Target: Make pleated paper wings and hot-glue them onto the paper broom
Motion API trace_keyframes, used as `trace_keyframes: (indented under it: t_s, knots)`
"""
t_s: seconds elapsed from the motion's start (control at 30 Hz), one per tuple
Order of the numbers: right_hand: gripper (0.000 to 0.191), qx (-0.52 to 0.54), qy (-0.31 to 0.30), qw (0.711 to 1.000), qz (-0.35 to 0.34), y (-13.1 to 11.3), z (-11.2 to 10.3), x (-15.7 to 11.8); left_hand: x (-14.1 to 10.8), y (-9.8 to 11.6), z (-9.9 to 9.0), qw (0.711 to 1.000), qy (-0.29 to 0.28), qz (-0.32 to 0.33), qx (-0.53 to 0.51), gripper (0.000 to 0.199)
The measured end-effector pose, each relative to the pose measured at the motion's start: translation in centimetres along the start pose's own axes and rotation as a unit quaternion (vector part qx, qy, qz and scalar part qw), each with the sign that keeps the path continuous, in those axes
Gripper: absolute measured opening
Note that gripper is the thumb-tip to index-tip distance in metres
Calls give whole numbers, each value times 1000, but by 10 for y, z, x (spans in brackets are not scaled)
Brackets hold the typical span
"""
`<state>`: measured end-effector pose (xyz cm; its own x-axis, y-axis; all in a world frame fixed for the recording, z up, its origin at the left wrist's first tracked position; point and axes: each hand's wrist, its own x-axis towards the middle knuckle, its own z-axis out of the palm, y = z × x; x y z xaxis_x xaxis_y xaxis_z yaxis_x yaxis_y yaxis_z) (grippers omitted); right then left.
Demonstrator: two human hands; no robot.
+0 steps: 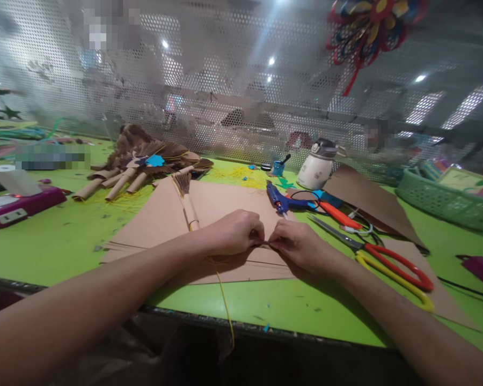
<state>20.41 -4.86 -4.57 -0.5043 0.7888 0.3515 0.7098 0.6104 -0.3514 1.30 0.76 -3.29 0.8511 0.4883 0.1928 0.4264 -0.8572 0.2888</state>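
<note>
My left hand [239, 231] and my right hand [300, 244] meet over a stack of brown paper sheets [145, 225]. Fingertips of both hands are pinched on a thin brown strip [264, 244], mostly hidden by the fingers. Behind my left forearm lies a rolled brown paper tube [190, 212] with a fanned, pleated end and yellow string around it. A yellow string [224, 300] hangs from the paper over the table's front edge. Right of the hands are a blue glue gun [277, 198] and open scissors [386, 262] with red and yellow handles.
Several paper tubes with fanned ends [139, 161] are piled at the back left. A purple power strip [24, 206] lies left. A white bottle [316, 166], a folded brown sheet [370, 198] and a green basket [446, 198] stand at the back right, before a perforated panel [225, 69].
</note>
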Motion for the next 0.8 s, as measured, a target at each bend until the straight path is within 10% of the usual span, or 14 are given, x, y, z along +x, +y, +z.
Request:
trace_keyframes:
  t_s: [0.8]
  knots:
    - [13,-2,-44,999,-21,-1,-13,-11,-13,4,-5,995,-2,-8,99,9]
